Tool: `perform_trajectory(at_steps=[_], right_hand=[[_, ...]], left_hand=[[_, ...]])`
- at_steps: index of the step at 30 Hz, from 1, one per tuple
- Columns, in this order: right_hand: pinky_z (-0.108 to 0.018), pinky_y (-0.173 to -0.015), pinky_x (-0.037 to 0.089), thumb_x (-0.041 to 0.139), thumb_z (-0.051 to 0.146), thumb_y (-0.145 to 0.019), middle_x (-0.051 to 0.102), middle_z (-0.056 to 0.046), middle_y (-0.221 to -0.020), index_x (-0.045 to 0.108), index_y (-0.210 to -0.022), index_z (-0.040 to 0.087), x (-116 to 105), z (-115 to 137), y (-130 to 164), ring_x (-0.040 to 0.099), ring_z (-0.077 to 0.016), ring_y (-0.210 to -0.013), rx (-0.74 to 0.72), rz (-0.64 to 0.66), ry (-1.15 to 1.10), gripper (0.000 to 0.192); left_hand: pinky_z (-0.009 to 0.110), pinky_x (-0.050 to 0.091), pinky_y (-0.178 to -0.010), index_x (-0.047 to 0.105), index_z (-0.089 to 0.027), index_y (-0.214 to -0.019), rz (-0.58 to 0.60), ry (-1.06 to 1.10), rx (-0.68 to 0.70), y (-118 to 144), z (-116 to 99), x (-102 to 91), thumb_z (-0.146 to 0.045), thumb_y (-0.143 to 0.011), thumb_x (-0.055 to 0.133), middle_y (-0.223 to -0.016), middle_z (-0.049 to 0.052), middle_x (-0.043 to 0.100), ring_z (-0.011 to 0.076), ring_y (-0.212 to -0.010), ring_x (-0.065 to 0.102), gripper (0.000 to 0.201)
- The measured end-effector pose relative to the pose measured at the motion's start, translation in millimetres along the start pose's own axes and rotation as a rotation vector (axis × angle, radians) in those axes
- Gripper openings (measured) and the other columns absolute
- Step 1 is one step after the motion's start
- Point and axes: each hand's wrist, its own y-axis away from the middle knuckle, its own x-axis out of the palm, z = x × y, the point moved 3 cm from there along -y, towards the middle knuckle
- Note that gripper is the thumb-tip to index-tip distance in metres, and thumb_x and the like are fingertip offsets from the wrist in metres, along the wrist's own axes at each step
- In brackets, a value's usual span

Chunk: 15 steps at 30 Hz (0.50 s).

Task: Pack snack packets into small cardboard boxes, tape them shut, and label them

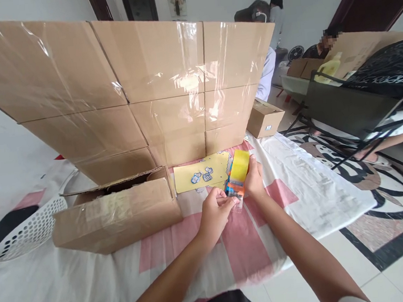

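Observation:
My right hand (254,180) holds a small clear packet (238,173) with a yellow top and blue and orange contents, upright above the table. My left hand (215,213) pinches the packet's lower left corner with thumb and forefinger. Just behind the packet lies a yellow card (198,173) with small blue and white shapes on it. An open cardboard box (116,215) lies on its side to the left of my hands.
A tall wall of taped cardboard sheets (143,75) stands across the back of the table with its pink and white cloth (292,189). A white perforated basket (29,229) sits at far left. A small box (265,118), a black chair (348,106) and seated people are at right.

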Motion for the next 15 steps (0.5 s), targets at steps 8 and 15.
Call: perform_trajectory(at_steps=[8,15], right_hand=[[-0.030,-0.048,0.057,0.069,0.060,-0.082,0.065,0.000,-0.063,0.066,-0.084,0.018,-15,10,-21,0.065,-0.0175,-0.051,0.133,-0.166,-0.212,0.042],[-0.031,-0.048,0.057,0.065,0.054,-0.083,0.067,-0.002,-0.066,0.070,-0.086,0.017,-23,10,-28,0.065,-0.0182,-0.052,0.160,-0.117,-0.172,0.038]], left_hand=[[0.020,0.035,-0.050,0.043,-0.023,-0.081,0.054,-0.089,0.008,5,11,7.6,-0.040,-0.081,0.072,-0.071,-0.003,0.068,0.0104,-0.055,0.055,0.034],[0.022,0.038,-0.058,0.044,-0.023,-0.079,0.045,-0.139,0.027,4,6,3.1,-0.035,-0.080,0.073,-0.072,-0.001,0.070,0.0165,-0.070,0.066,0.031]])
